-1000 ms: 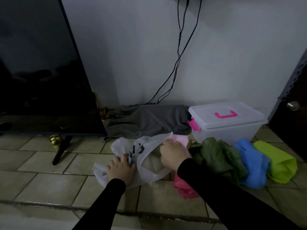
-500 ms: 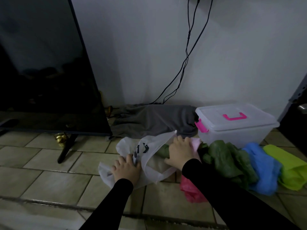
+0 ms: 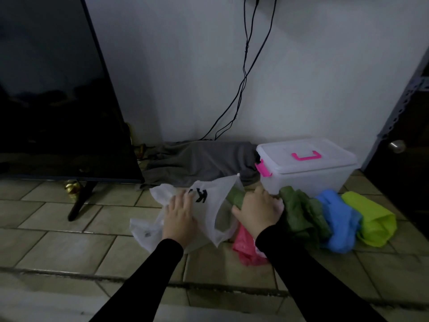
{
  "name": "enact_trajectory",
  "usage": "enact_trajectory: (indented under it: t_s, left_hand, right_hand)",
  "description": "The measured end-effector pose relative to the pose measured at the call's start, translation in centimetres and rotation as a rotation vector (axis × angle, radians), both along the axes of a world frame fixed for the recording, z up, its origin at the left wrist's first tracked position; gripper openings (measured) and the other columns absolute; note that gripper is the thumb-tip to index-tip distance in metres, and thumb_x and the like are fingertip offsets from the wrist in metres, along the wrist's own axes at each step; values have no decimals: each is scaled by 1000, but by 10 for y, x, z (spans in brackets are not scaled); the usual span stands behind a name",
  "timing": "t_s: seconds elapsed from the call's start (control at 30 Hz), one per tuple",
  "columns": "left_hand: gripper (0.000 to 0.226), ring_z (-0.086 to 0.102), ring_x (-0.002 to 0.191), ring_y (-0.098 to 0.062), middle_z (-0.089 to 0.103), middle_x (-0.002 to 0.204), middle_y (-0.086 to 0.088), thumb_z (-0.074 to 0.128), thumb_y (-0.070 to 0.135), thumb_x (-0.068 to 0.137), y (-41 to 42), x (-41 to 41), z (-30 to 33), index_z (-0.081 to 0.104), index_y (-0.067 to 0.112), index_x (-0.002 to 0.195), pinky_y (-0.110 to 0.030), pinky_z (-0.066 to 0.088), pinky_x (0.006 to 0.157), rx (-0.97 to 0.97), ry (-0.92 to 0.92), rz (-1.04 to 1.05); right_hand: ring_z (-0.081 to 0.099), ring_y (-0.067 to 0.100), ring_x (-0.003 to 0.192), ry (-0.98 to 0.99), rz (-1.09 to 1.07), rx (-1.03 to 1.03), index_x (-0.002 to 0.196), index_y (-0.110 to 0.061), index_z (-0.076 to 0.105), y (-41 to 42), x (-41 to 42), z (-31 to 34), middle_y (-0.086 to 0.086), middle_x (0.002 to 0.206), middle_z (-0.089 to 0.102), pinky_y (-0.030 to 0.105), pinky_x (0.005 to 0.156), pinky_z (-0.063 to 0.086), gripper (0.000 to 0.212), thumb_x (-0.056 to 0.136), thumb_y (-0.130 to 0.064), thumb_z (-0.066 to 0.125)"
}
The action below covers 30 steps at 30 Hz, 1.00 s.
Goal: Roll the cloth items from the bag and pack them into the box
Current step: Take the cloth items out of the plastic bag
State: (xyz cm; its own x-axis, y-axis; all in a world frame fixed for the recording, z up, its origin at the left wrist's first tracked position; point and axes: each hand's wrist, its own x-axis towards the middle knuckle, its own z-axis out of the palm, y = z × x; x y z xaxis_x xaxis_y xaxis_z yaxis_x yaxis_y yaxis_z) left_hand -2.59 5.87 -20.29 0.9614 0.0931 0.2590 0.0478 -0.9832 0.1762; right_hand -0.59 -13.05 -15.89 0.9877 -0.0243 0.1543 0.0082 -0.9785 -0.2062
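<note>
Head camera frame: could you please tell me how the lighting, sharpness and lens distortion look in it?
Head view: dim overall, with the television nearly black and showing only faint reflections; the bright cloths and the box's pink handle still read clearly. Head view: slightly soft, especially around the hands and the white bag. Head view: wide-angle bending tilts the television edge and the right-hand door frame.

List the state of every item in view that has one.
Clear plastic box with pink latches: lid on.
White plastic bag: mouth open, flattened under left hand.
Right hand: on olive-green cloth at bag mouth.
Black television screen: off.
</note>
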Motion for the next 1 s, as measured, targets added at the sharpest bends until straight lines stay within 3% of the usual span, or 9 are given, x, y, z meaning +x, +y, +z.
enact_trajectory:
  t_s: [0.07, 0.27, 0.43, 0.5, 0.63, 0.73, 0.8, 0.87, 1.0]
  left_hand:
    - [59, 38, 133, -26, 35, 148, -5, 43, 17, 92, -1, -3, -3, 26, 24, 148, -37, 34, 107, 37, 44, -44]
    - [53, 38, 135, -24, 37, 148, -4, 36, 27, 98, 11, 0, -4, 22, 23, 149, -39, 39, 101, 73, 224, 155]
    - [42, 41, 128, -30, 45, 139, -9, 34, 22, 99, 21, 11, -4, 35, 21, 140, -41, 39, 101, 74, 293, 177]
    - [42, 39, 127, -32, 40, 141, -10, 33, 23, 99, 15, 14, -3, 35, 23, 141, -42, 37, 102, 91, 300, 123]
    - [47, 26, 134, -36, 16, 151, -13, 34, 26, 99, 9, 16, 6, 28, 29, 145, -48, 29, 107, 85, 325, 95]
    - [57, 11, 143, -36, -3, 158, -12, 38, 26, 96, 11, 15, 23, 20, 28, 149, -50, 24, 112, 57, 320, 45]
    - [61, 7, 144, -35, -9, 159, -9, 43, 23, 90, 7, 17, 38, 24, 26, 148, -50, 22, 112, -4, 269, 6]
    - [54, 9, 143, -35, -4, 159, -8, 46, 23, 86, -3, 19, 50, 39, 25, 139, -50, 22, 111, -16, 190, -42]
    - [47, 23, 139, -31, 20, 154, -7, 48, 36, 89, -35, 24, 64, 44, 30, 136, -50, 22, 108, 3, 139, -201]
  right_hand:
    - [44, 33, 123, 28, -28, -30, 123, -5, 52, 8, 5, -2, 17, 131, 46, 41, 101, 35, 53, 86, -43, 56]
    - [49, 35, 116, -14, -50, 39, 117, -8, 50, 7, 16, -4, 16, 125, 50, 42, 94, 37, 40, 89, -36, 50]
    - [55, 33, 108, -68, -167, 53, 111, -6, 52, 5, 24, -11, 15, 115, 54, 40, 89, 42, 40, 89, -40, 54]
    - [55, 35, 107, -63, -174, -8, 111, -4, 53, 18, 29, -18, 19, 116, 56, 41, 92, 39, 38, 89, -35, 57]
    - [42, 34, 120, 148, -117, -15, 121, -6, 43, 37, 37, -25, 19, 129, 46, 42, 103, 25, 37, 93, -31, 47]
    - [39, 34, 123, 183, -105, -79, 127, -6, 43, 35, 37, -14, 17, 134, 41, 43, 105, 25, 43, 93, -32, 46]
    - [37, 36, 125, 165, -66, -83, 129, -5, 44, 30, 30, 1, 15, 135, 37, 45, 103, 30, 51, 92, -39, 48]
    - [39, 33, 123, 79, -14, -45, 126, -5, 47, 22, 24, 15, 13, 132, 37, 43, 96, 38, 53, 90, -45, 49]
    - [43, 31, 119, -36, -4, 170, 117, -7, 55, -5, 22, 32, 13, 122, 46, 38, 95, 42, 44, 88, -41, 53]
